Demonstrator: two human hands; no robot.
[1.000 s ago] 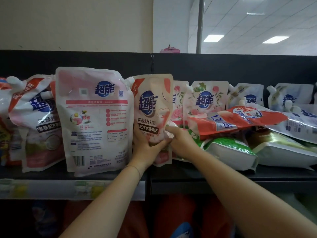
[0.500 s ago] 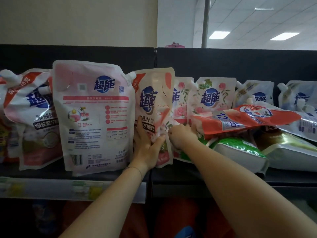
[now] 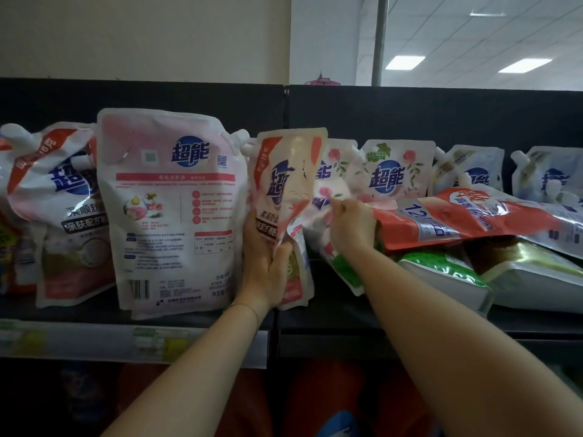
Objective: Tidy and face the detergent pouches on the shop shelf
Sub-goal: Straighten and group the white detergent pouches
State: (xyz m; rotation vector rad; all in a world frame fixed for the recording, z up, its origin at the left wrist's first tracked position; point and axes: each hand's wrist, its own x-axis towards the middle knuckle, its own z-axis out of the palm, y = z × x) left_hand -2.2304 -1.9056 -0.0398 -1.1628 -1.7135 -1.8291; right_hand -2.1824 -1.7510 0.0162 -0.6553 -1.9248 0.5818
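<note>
head view, single moment.
- left hand (image 3: 268, 266): fingers (image 3: 252, 228) curled round the lower left edge of the cream-and-peach pouch (image 3: 288, 171), thumb across its front. the pouch stands upright at the middle of the shelf (image 3: 318, 320), front outward, creased, its face turned a little to the right.
- right hand (image 3: 350, 227): fingers (image 3: 339, 205) curled tight, pinching the crumpled edge of the rose-print pouch (image 3: 331, 190) just behind and right of the cream one; this pouch leans.
- large pink pouch (image 3: 176, 209): upright, touching the cream pouch on its left, back label and barcode outward.
- red pouch (image 3: 457, 219): lies flat on the green pouch (image 3: 441, 272), touching the right hand.
- blue-and-white pouches (image 3: 470, 168): upright at the back right.
- price strip (image 3: 126, 342): on the shelf's front edge, print blurred.
</note>
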